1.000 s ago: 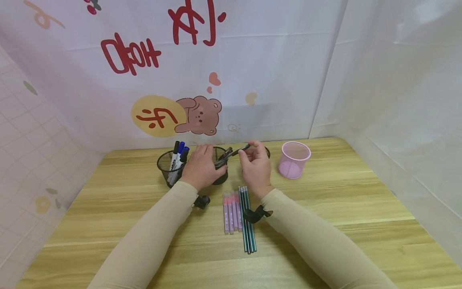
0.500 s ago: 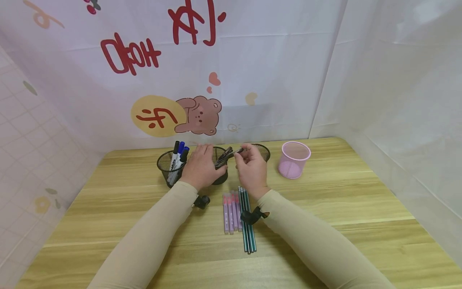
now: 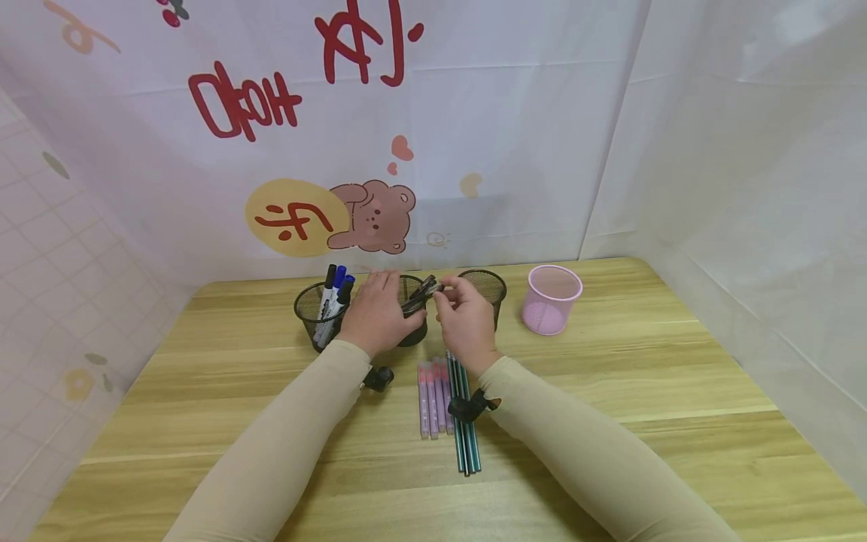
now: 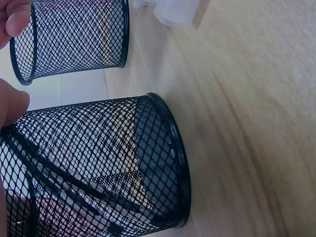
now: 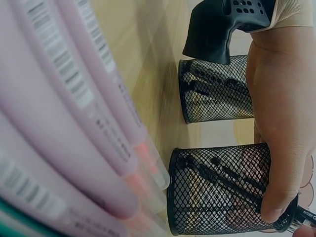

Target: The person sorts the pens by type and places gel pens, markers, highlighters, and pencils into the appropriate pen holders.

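My left hand [image 3: 381, 312] grips the middle black mesh pen cup [image 3: 412, 335] from the left. Its thumb lies over the rim in the right wrist view. Several dark pens [image 3: 418, 297] lean out of this cup, and their lower ends show through the mesh in the left wrist view. At the cup's right rim my right hand [image 3: 466, 320] pinches a black pen [image 3: 437, 289] between thumb and fingers, beside the other pens. How far that pen reaches into the cup is hidden by the hand.
Left stands a black mesh cup [image 3: 308, 309] with several markers [image 3: 332, 301]. Right are another black mesh cup [image 3: 489, 284] and a pink cup [image 3: 550, 301]. Several lilac pens [image 3: 433, 403] and green pencils [image 3: 464, 436] lie in front. A printed cloth [image 3: 515, 150] hangs behind.
My right hand has moved left with the black pen, from over the right black cup to the middle cup's rim. The left hand has kept its hold on the cup.
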Available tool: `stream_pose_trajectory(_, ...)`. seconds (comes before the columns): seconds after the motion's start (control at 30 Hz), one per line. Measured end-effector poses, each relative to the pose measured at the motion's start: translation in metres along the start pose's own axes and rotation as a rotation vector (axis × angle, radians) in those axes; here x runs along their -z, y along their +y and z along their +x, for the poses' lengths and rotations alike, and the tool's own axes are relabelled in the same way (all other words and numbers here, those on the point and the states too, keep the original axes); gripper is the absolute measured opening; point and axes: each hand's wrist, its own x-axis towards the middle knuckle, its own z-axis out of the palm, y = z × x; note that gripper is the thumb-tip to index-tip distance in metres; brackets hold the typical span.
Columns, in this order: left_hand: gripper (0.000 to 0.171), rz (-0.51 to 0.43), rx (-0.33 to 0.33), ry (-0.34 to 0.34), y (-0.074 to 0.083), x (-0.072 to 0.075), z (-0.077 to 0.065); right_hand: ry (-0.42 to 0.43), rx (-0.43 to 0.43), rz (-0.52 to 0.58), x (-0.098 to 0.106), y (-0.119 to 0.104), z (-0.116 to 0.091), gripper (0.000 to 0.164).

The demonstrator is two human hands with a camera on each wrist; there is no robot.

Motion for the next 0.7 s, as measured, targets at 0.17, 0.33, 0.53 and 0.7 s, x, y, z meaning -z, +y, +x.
stream_pose_trajectory(0.17,0.089,0.001,0.002,0.0,0.0005,0.0003,-0.0002,-0.016,-0.013,-0.018,-0.0016,-0.0008,-0.0004,0.025)
stream_pose_trajectory(0.33,0.087,-0.004,0.002,0.007,0.0011,0.0009,-0.0006,-0.029,-0.019,-0.026,-0.0014,-0.0026,-0.0016,0.027)
stream_pose_trajectory(0.53,0.087,-0.002,0.001,0.011,0.0009,0.0008,-0.0006,-0.044,-0.02,-0.027,-0.0022,0.0001,-0.0014,0.03)
stream_pose_trajectory(0.7,0.089,0.0,-0.004,0.014,0.0004,0.0007,-0.0005,-0.053,-0.026,-0.052,-0.0037,0.0029,-0.0016,0.033)
